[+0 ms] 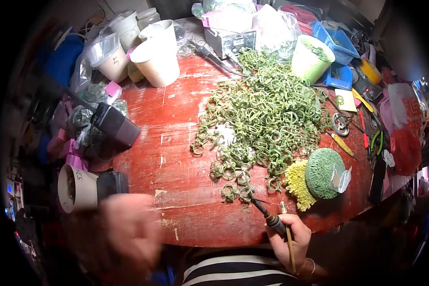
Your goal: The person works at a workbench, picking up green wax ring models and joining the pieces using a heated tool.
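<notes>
My right hand, at the table's front edge, is wrapped round a dark-handled soldering iron and a thin wooden-handled tool. The iron's tip points up and left to a few small green rings. Beyond them lies a large pile of green rings. My left hand is smeared by motion at the lower left, near a white cup lying tilted; its fingers cannot be made out. Right of the pile, a round green sponge-like pad overlaps a yellow one.
White cups stand at the back left, a black box at the left. A soldering station and a pale green cup are behind the pile. Blue trays, a yellow knife and green-handled pliers lie right.
</notes>
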`<state>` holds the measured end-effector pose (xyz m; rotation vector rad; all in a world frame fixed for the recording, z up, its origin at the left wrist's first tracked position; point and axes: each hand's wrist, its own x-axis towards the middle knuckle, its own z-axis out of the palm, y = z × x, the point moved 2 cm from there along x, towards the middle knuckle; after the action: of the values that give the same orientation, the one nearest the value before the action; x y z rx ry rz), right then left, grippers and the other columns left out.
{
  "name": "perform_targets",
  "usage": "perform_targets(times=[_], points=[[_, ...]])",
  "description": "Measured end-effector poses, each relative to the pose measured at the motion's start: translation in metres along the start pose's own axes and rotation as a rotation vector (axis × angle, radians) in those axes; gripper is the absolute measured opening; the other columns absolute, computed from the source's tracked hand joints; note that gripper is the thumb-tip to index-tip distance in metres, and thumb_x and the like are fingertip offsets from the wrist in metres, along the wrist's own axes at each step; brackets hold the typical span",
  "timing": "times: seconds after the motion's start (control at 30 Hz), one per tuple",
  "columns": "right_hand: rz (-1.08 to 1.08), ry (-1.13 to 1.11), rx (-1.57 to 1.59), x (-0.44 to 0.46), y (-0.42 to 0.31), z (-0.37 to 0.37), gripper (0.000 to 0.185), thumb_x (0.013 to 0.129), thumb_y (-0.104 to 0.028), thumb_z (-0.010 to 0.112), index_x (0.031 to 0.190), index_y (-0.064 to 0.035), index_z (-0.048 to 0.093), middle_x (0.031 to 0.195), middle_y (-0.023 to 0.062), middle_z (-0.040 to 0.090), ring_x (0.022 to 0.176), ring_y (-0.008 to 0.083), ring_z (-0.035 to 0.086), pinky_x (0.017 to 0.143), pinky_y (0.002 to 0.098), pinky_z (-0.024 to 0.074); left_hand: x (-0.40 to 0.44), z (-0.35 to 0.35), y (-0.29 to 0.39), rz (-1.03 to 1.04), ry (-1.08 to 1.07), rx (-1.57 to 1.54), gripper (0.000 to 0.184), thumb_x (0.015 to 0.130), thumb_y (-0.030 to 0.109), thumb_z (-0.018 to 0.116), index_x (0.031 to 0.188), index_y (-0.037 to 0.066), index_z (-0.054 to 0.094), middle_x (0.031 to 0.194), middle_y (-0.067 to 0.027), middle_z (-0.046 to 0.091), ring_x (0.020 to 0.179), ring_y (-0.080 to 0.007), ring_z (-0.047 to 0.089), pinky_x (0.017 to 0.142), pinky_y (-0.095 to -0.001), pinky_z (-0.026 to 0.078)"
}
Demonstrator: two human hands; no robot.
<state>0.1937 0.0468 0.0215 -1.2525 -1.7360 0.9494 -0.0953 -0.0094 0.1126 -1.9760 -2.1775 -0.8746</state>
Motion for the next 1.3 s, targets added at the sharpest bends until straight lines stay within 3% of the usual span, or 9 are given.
perform_targets(times=[0.17, 0.3, 0.37, 0.5, 0.6, 0.83, 1.03, 1.1, 1.3], points=[[-0.008, -0.014, 0.049, 0.0, -0.003, -0.003, 0.023, 0.078, 0.003, 0.079, 0.098, -0.0004, 0.067, 0.078, 0.0086, 0.066, 0.063, 0.0167, 0.061, 0.059, 0.0276, 0.0484, -0.004, 0.096, 0.045, 0.147, -0.231, -0.224, 0.041, 0.084, 0.0, 0.073, 0.124, 0.001, 0.067, 0.127, -0.0193, 0.057, 0.116, -0.0368, 0.053, 0.094, -0.0437, 0.049], [-0.022, 0.017, 0.03, -0.002, 0.001, -0.008, 0.025, 0.077, 0.004, 0.079, 0.099, -0.0008, 0.067, 0.079, 0.0092, 0.067, 0.064, 0.0179, 0.062, 0.06, 0.0285, 0.0494, -0.007, 0.113, 0.046, 0.149, -0.18, -0.207, 0.029, 0.082, 0.001, 0.077, 0.11, 0.001, 0.069, 0.124, -0.0177, 0.059, 0.11, -0.0363, 0.056, 0.091, -0.0442, 0.05], [0.027, 0.012, 0.037, -0.002, 0.0, -0.009, 0.025, 0.077, 0.004, 0.079, 0.099, -0.001, 0.067, 0.079, 0.0092, 0.067, 0.064, 0.0179, 0.062, 0.06, 0.0285, 0.0495, -0.005, 0.11, 0.046, 0.192, -0.16, -0.192, 0.02, 0.083, 0.0, 0.078, 0.1, 0.001, 0.068, 0.12, -0.0161, 0.061, 0.099, -0.0286, 0.062, 0.083, -0.0382, 0.054], [0.017, -0.017, 0.068, 0.001, -0.001, -0.002, 0.026, 0.078, 0.004, 0.079, 0.1, -0.0012, 0.067, 0.08, 0.0091, 0.067, 0.064, 0.017, 0.062, 0.059, 0.0279, 0.0495, -0.019, 0.109, 0.044, -0.122, -0.302, -0.743, 0.019, 0.084, -0.006, 0.078, 0.096, 0.0, 0.065, 0.116, -0.0136, 0.063, 0.088, -0.0118, 0.065, 0.069, -0.0219, 0.055], [0.002, -0.062, 0.129, 0.009, -0.013, 0.004, 0.03, 0.077, 0.003, 0.081, 0.102, -0.0008, 0.067, 0.081, 0.0087, 0.067, 0.065, 0.0153, 0.063, 0.059, 0.0271, 0.0498, -0.034, 0.124, 0.047, -0.255, -0.241, -1.165, 0.034, 0.084, -0.004, 0.081, 0.109, 0.0, 0.057, 0.115, -0.0136, 0.065, 0.098, -0.0127, 0.068, 0.076, -0.0256, 0.06], [-0.036, -0.184, 0.193, 0.011, -0.016, 0.011, 0.036, 0.075, 0.004, 0.078, 0.108, -0.0004, 0.067, 0.087, 0.0091, 0.068, 0.071, 0.018, 0.068, 0.064, 0.0295, 0.0534, -0.044, 0.128, 0.054, -0.505, -0.26, -1.49, 0.044, 0.087, -0.012, 0.074, 0.118, 0.002, 0.045, 0.114, -0.0122, 0.061, 0.108, -0.0176, 0.067, 0.094, -0.0312, 0.058], [-0.069, -0.138, 0.187, 0.013, -0.014, 0.013, 0.034, 0.076, 0.008, 0.071, 0.108, 0.0004, 0.066, 0.088, 0.0111, 0.07, 0.074, 0.0215, 0.071, 0.066, 0.0303, 0.0549, -0.046, 0.129, 0.048, -0.495, -0.352, -1.497, 0.047, 0.088, -0.014, 0.071, 0.127, -0.001, 0.049, 0.123, -0.0101, 0.055, 0.114, -0.019, 0.065, 0.1, -0.0338, 0.057], [-0.106, -0.122, 0.152, 0.014, -0.011, 0.014, 0.032, 0.078, 0.005, 0.077, 0.106, 0.001, 0.064, 0.082, 0.0054, 0.07, 0.069, 0.0106, 0.066, 0.063, 0.0254, 0.0525, -0.047, 0.129, 0.044, -0.471, -0.375, -1.493, 0.045, 0.088, -0.014, 0.07, 0.128, -0.002, 0.051, 0.125, -0.0099, 0.053, 0.115, -0.0193, 0.064, 0.101, -0.0335, 0.057], [-0.097, -0.084, 0.132, 0.013, -0.011, 0.015, 0.03, 0.079, 0.004, 0.079, 0.105, -0.0002, 0.065, 0.082, 0.0052, 0.07, 0.068, 0.0094, 0.065, 0.061, 0.0244, 0.0514, -0.043, 0.126, 0.046, -0.347, -0.394, -1.445, 0.041, 0.088, -0.015, 0.069, 0.127, -0.005, 0.058, 0.126, -0.0103, 0.049, 0.119, -0.0202, 0.062, 0.1, -0.031, 0.058]])
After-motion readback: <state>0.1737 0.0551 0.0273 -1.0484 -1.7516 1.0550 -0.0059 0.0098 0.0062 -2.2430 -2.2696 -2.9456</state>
